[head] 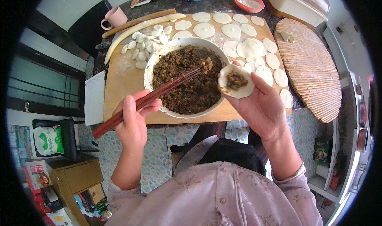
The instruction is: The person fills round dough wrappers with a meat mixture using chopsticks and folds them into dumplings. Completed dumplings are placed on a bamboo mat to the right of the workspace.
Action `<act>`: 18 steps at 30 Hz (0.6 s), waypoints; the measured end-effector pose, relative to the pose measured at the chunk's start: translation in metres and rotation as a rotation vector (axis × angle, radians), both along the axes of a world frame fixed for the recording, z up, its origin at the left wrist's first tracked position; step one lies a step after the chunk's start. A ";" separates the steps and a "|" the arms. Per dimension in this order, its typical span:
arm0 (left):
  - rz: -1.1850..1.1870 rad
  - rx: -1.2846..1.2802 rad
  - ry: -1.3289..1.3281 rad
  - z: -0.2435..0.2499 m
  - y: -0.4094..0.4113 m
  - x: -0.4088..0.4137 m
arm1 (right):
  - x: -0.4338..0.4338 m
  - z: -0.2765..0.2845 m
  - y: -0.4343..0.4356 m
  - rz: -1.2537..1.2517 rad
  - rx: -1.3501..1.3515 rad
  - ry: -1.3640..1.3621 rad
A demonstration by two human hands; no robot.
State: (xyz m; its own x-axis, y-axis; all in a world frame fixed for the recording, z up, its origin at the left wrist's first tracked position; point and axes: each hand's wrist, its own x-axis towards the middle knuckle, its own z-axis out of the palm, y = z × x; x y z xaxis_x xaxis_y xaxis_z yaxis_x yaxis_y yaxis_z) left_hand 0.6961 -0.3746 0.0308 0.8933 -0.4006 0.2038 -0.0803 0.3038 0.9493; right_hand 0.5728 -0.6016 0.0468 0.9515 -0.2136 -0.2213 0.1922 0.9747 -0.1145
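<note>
My left hand [132, 118] grips a pair of dark red wooden chopsticks [146, 99]. Their tips reach over a white bowl [149, 90] of dark minced filling [182, 97], and a paler clump of filling [206, 65] sits at the tips. To the right of the bowl, my right hand [259, 106] holds up a round dough wrapper [238, 92]. Some filling [235, 80] lies spread in the wrapper's middle, and the wrapper is unfolded. Behind the bowl and right hand, several flat dough rounds [231, 31] lie on a floured wooden board [125, 88], some overlapping.
Small dough pieces [141, 47] are heaped left of the bowl, beside a long dough rope [134, 27] and a rolling pin [143, 20]. A pink mug [116, 17] stands behind. A ribbed round tray [310, 67] holds a few dumplings [288, 36]. A pink scoop [249, 3] holds flour.
</note>
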 end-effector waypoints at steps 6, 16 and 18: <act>0.043 0.158 -0.553 0.012 0.008 -0.014 | 0.033 0.010 0.018 0.100 -0.037 -0.049; 0.054 0.218 -0.690 0.005 0.009 -0.014 | 0.050 0.011 0.023 0.117 -0.067 -0.029; 0.107 0.194 -0.596 -0.001 0.011 -0.015 | 0.051 0.012 0.024 0.119 -0.061 -0.025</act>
